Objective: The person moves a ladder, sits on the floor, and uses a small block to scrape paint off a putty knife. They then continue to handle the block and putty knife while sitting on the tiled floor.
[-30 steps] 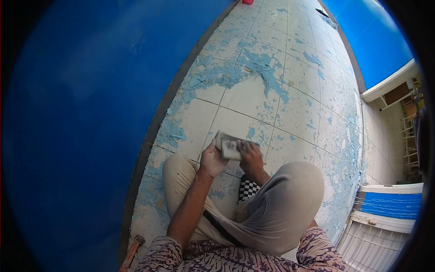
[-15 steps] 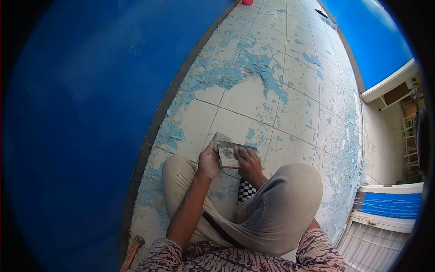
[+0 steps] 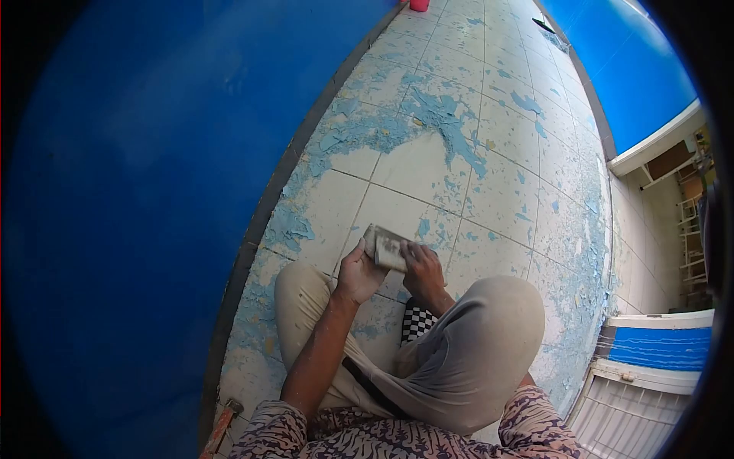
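Observation:
My left hand [image 3: 359, 271] is closed on the near side of a grey, dusty flat plate [image 3: 370, 239], most of it hidden. Lying over that plate is a flat putty scraper [image 3: 390, 254], its face smeared with whitish and dark residue. The fingers of my right hand [image 3: 424, 269] wrap its right end. Both tools are close together above the tiled floor, in front of my crossed legs. Motion blurs the scraper's edge.
Blue paint flakes [image 3: 447, 126] litter the white tiled floor [image 3: 409, 177]. A blue wall [image 3: 153, 191] with a grey base strip stands at left. An orange-handled tool [image 3: 222, 428] rests near my left elbow. A pink container [image 3: 418, 4] stands far ahead; a white grille [image 3: 634, 413] is at right.
The scraper has shifted slightly up and tilted, its right end lower than its left. My left hand has moved a little to the right, and my hands are closer together.

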The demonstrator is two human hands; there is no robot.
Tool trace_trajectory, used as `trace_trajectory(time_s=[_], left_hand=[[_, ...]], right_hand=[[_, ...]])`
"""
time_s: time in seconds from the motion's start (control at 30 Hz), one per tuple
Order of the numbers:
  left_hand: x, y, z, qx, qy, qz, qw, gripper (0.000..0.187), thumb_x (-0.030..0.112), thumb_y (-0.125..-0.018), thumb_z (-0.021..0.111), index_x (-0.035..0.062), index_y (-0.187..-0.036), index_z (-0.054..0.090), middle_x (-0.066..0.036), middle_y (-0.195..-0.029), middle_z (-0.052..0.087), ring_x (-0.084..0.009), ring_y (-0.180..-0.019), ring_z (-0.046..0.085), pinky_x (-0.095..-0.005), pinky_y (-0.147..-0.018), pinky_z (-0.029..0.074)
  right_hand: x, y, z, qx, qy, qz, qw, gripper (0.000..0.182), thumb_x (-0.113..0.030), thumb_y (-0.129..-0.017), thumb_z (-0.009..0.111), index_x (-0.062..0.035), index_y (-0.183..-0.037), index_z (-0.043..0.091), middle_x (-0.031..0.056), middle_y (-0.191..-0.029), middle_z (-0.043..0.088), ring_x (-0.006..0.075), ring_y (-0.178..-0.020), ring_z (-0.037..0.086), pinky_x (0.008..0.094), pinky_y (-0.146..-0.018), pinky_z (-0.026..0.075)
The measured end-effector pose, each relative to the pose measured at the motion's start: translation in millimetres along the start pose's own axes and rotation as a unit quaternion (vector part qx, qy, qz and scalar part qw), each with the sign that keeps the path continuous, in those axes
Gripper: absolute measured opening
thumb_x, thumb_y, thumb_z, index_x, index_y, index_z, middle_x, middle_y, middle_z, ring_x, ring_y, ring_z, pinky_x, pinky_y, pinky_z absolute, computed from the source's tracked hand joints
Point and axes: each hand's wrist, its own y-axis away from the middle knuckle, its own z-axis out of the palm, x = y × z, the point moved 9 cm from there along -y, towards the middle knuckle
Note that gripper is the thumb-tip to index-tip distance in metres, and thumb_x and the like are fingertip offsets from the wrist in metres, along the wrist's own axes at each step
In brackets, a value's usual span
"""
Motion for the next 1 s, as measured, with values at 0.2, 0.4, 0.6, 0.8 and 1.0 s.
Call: trace_trajectory(time_s=[0.2, 0.4, 0.6, 0.8, 1.0], left_hand=[[-5, -4, -5, -0.019, -0.021, -0.026, 0.999, 0.051, 0.038, -0.109, 0.032, 0.0055, -0.145, 0.045, -0.015, -0.140, 0.056, -0.0308, -0.128, 0.054, -0.0472, -0.111, 0.041], [-1, 0, -8, -0.081, -0.052, -0.083, 0.992, 0.052, 0.041, -0.109, 0.032, 0.0033, -0.140, 0.048, -0.014, -0.138, 0.057, -0.0285, -0.127, 0.055, -0.0451, -0.111, 0.042], [0, -1, -6, -0.046, 0.001, -0.036, 0.998, 0.052, 0.039, -0.109, 0.029, 0.0037, -0.144, 0.046, -0.015, -0.140, 0.057, -0.0313, -0.128, 0.055, -0.0485, -0.112, 0.040], [-9, -4, -3, -0.045, 0.004, -0.039, 0.998, 0.052, 0.039, -0.109, 0.030, 0.0035, -0.144, 0.046, -0.016, -0.140, 0.056, -0.0314, -0.128, 0.055, -0.0487, -0.112, 0.040], [1, 2, -3, -0.061, -0.069, -0.049, 0.995, 0.051, 0.040, -0.108, 0.032, 0.0060, -0.145, 0.044, -0.013, -0.140, 0.055, -0.0281, -0.129, 0.053, -0.0454, -0.112, 0.040]], right_hand=[[2, -4, -3, 0.021, -0.009, -0.021, 1.000, 0.061, 0.003, -0.068, 0.063, 0.0015, -0.129, 0.062, 0.0117, -0.114, 0.062, 0.0306, -0.100, 0.058, 0.0403, -0.086, 0.048], [-28, 8, -19, 0.033, -0.023, -0.116, 0.992, 0.061, 0.000, -0.067, 0.065, -0.0007, -0.128, 0.063, 0.0104, -0.117, 0.064, 0.0286, -0.095, 0.057, 0.0398, -0.088, 0.048], [-8, 3, -14, 0.049, -0.011, -0.042, 0.998, 0.063, 0.001, -0.067, 0.066, -0.0019, -0.130, 0.063, 0.0099, -0.117, 0.064, 0.0293, -0.093, 0.056, 0.0400, -0.087, 0.047], [4, -4, -6, 0.030, -0.006, -0.016, 0.999, 0.062, 0.002, -0.067, 0.065, -0.0015, -0.128, 0.064, 0.0102, -0.117, 0.064, 0.0298, -0.093, 0.057, 0.0404, -0.086, 0.048], [-24, 4, -19, 0.036, -0.026, -0.096, 0.994, 0.061, 0.002, -0.066, 0.066, -0.0009, -0.127, 0.064, 0.0125, -0.119, 0.064, 0.0309, -0.098, 0.058, 0.0407, -0.088, 0.048]])
